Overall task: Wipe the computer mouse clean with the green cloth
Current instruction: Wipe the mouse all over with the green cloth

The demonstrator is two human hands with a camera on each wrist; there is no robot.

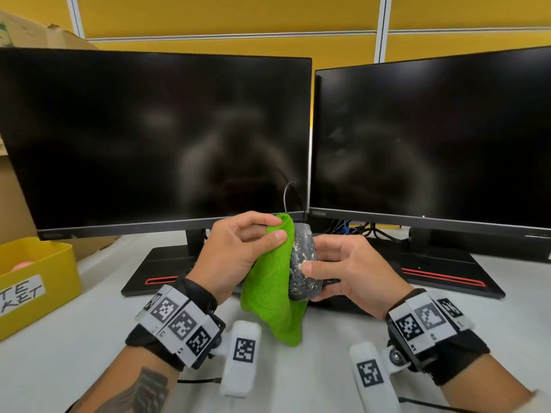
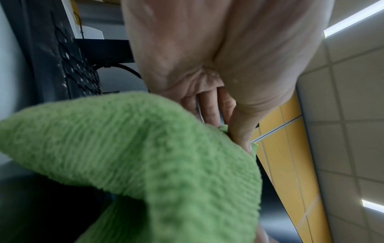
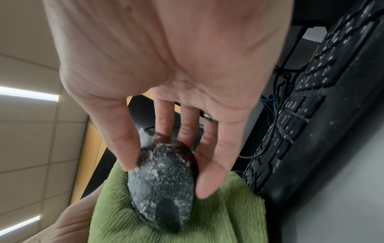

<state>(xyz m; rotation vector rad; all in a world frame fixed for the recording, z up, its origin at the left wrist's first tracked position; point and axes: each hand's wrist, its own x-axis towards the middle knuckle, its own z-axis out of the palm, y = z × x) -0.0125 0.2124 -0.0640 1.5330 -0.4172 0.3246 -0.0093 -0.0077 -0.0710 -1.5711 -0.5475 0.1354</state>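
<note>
A black computer mouse (image 1: pixel 301 260) flecked with white dust is held up above the desk. My right hand (image 1: pixel 343 269) grips it, thumb on one side and fingers on the other, plain in the right wrist view on the mouse (image 3: pixel 162 177). My left hand (image 1: pixel 238 248) holds the green cloth (image 1: pixel 272 281) between thumb and fingers, against the mouse's left side. The cloth (image 3: pixel 166 218) hangs below the mouse. In the left wrist view the cloth (image 2: pixel 145 156) fills the lower half and hides the mouse.
Two dark monitors (image 1: pixel 155 138) (image 1: pixel 432 141) stand right behind my hands. A black keyboard (image 3: pixel 311 115) lies under the right one. The mouse cable (image 1: pixel 287 195) rises behind. A yellow bin (image 1: pixel 35 281) sits on the white desk (image 1: pixel 89 323) at left.
</note>
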